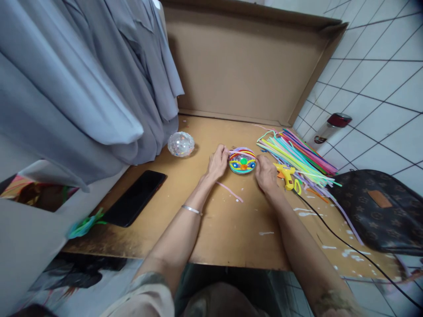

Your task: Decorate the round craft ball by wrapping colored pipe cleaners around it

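Observation:
A round ornament (242, 164) wrapped in coloured strips, with two blue-and-white eyes, an orange piece and a green dot, is between my two hands over the middle of the table. My left hand (218, 163) has its fingers closed at the ornament's left edge, by a pink strip that lies across the top. At the right edge, my right hand (265, 172) is closed too, its fingertips near the same strip. The fingertips are too small to show which one grips the strip. A loose pink strip (230, 192) lies on the table near my left wrist.
Right of my hands lie a yellow glue gun (288, 175) with a black cord, bundled coloured strips (297, 154) and a dark bag (380, 211). On the left are a clear ball (181, 144), a black phone (135, 199) and grey cloth (132, 79). Cardboard (244, 66) stands behind.

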Tool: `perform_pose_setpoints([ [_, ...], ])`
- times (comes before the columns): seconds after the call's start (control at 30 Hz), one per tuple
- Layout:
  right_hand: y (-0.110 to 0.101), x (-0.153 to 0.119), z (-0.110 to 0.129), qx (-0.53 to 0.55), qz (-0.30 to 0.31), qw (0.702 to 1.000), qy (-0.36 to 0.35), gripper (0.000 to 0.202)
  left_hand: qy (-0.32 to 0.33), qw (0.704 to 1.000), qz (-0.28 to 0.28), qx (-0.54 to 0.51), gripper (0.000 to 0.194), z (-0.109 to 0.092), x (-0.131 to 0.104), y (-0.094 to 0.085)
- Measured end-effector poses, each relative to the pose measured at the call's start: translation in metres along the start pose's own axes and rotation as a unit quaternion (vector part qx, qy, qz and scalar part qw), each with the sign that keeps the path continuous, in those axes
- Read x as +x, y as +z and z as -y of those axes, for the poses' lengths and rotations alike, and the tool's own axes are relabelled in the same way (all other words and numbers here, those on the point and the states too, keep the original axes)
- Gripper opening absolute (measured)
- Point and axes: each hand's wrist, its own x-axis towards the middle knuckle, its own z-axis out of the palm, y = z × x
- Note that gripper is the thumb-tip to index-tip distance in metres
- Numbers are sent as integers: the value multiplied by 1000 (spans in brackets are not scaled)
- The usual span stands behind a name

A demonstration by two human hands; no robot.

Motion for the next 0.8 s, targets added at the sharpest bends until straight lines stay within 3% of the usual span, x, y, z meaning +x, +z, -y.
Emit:
perform_pose_setpoints([
  [0.17,1,2,-3,80,-12,996,45,26,4,999,16,48,21,-5,-1,-4],
  [0.33,1,1,-1,99,-27,988,112,25,3,998,52,28,18,-2,-1,-3],
  [0.53,3,2,-5,105,-33,985,129,24,19,998,53,0,17,7,2,0],
  [0.8,3,3,-5,111,-24,983,146,25,-9,993,76,-91,14,20,4,2],
])
